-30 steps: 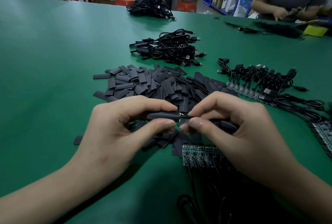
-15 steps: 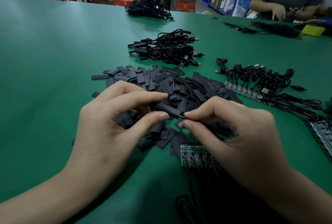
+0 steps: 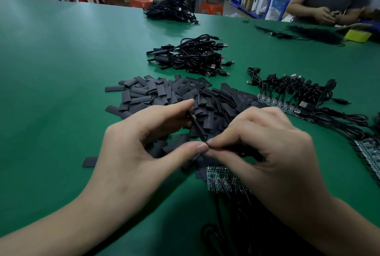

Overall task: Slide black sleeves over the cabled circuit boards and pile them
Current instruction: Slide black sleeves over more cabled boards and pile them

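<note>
The left grip (image 3: 139, 153) pinches a slim black tubular sleeve (image 3: 195, 125) by both ends, aiming its mouth at the right grip (image 3: 267, 153), apparently pinching the hidden cabled board.

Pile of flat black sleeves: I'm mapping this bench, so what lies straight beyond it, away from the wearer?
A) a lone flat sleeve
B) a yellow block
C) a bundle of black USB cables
C: the bundle of black USB cables lies just beyond the pile of flat black sleeves, apart from it, on the green table.
</note>
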